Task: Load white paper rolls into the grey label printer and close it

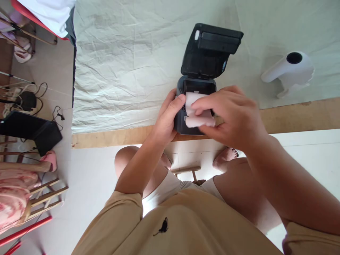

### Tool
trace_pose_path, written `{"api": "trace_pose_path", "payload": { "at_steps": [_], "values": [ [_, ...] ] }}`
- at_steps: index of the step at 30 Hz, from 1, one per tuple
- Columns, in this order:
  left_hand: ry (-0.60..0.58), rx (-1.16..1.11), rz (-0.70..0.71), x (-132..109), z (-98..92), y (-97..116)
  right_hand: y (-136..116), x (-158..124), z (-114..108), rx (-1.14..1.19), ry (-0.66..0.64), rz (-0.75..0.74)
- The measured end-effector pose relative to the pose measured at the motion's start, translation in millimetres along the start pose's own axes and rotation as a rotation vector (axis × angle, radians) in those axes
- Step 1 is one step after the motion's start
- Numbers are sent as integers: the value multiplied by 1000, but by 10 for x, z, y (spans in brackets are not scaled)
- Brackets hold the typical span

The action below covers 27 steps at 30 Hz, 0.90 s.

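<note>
A dark grey label printer sits near the table's front edge, its black lid swung up and back. White paper lies in the printer's bay, with a curled end toward me. My left hand grips the printer's left side, thumb over the rim beside the paper. From the right, my right hand reaches over the bay with its fingers closed on the paper. That hand is slightly blurred and covers the printer's right side. Farther right, a partly unwound white paper roll with a dark core rests on the cloth.
A pale wrinkled cloth covers the table, leaving a bare wooden front edge. White fabric lies at upper left. On the floor to the left are cables, a black folded object and a wooden stool beside another person's leg.
</note>
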State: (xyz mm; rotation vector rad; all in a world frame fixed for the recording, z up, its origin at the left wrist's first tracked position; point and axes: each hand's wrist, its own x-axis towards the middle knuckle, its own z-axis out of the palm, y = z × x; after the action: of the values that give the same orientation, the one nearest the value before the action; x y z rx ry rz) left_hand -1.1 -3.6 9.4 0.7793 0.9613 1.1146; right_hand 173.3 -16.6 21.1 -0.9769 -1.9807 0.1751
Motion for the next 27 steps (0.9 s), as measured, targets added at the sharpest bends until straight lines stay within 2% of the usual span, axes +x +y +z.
{"api": "trace_pose_path", "payload": {
  "at_steps": [3,8,9,12,16,20,22,25,27],
  "values": [
    [3,55,5,-25,13,48,-12,-7,5,117,0,-50],
    [-48,95,24,-28,-45,25,212,-2,-57,124,277,170],
    [-43,103,32,-26,-54,17,280,-10,-67,117,290,214],
    [-42,157,34,-21,-73,14,469,-46,-75,137,174,327],
    [-72,208,22,-18,-89,43,590,-56,-57,267,34,336],
    [-80,185,36,23,-132,4,549,-24,-67,375,177,277],
    [-100,166,76,69,-180,-54,495,-25,-73,385,183,333],
    [-189,127,103,125,-249,-136,430,-55,-37,435,13,471],
    [-214,84,81,124,-256,-153,421,-80,18,476,-91,504]
  ]
}}
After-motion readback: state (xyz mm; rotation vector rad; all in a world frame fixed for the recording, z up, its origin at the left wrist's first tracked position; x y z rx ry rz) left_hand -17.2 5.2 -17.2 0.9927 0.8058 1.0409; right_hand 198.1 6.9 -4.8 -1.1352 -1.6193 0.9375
